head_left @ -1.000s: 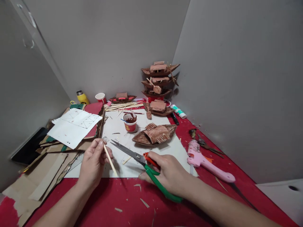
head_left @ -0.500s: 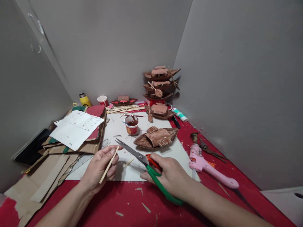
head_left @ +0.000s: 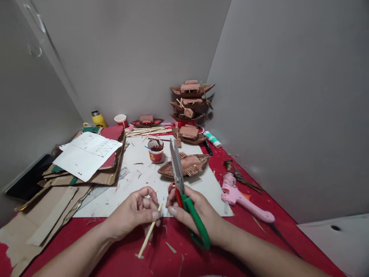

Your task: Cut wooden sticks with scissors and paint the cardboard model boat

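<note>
My left hand [head_left: 141, 211] pinches a short pale wooden stick [head_left: 149, 235], which slants down toward me over the red table. Close beside it on the right, my right hand [head_left: 196, 211] holds scissors [head_left: 196, 219] with green and red handles. The blades look closed and point up and away, passing in front of a brown model boat [head_left: 165, 168]. That boat lies on a white sheet [head_left: 115, 198], with a woven-looking cover and thin sticks on top. A paper cup [head_left: 156, 154] with brown paint stands left of the boat.
Several model boats [head_left: 191, 90] are stacked at the back, near loose sticks [head_left: 150, 131]. Cardboard [head_left: 57, 204] and a drawn sheet [head_left: 86, 156] lie left. At right are a pink glue gun [head_left: 250, 206], pliers [head_left: 248, 181] and a white-green tube [head_left: 212, 139].
The scissors have swung from pointing left to pointing upward, away from the stick. My left hand has moved right and lower with the stick, nearer my right hand. The view has shifted slightly.
</note>
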The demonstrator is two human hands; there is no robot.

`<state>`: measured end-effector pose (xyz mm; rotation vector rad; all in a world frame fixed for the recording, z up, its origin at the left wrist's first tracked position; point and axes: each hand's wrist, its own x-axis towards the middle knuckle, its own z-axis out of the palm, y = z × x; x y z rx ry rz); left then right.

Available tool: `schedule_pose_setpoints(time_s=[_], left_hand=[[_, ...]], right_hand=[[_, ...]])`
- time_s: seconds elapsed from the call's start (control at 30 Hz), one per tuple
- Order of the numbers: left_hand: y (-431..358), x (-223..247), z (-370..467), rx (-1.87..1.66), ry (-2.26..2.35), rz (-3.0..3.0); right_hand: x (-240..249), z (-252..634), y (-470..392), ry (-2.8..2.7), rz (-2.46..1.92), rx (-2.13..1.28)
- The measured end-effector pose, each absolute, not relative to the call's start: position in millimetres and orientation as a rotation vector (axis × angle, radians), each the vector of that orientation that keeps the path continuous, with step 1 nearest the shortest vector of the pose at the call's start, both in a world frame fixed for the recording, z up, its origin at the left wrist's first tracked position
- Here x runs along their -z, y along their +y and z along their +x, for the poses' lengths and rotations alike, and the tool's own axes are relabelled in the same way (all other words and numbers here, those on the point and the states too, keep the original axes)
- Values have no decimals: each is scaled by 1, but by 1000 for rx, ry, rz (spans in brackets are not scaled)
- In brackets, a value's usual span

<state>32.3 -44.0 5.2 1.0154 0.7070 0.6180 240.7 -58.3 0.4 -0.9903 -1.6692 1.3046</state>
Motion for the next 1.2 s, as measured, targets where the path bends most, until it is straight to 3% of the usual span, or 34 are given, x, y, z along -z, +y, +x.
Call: schedule_pose_setpoints(time_s=[0.33,0.6,1.2], left_hand=[[-44,3,38,-558,643,995],[-38,-19,25,-864,714,877],[-45,-6,37,-988,840,924]], right_hand=[[6,237,-58,-1555,-991,-1490],[5,243,-50,-1249,-980,-1421],[17,236,-52,-1255,-842,-1581]])
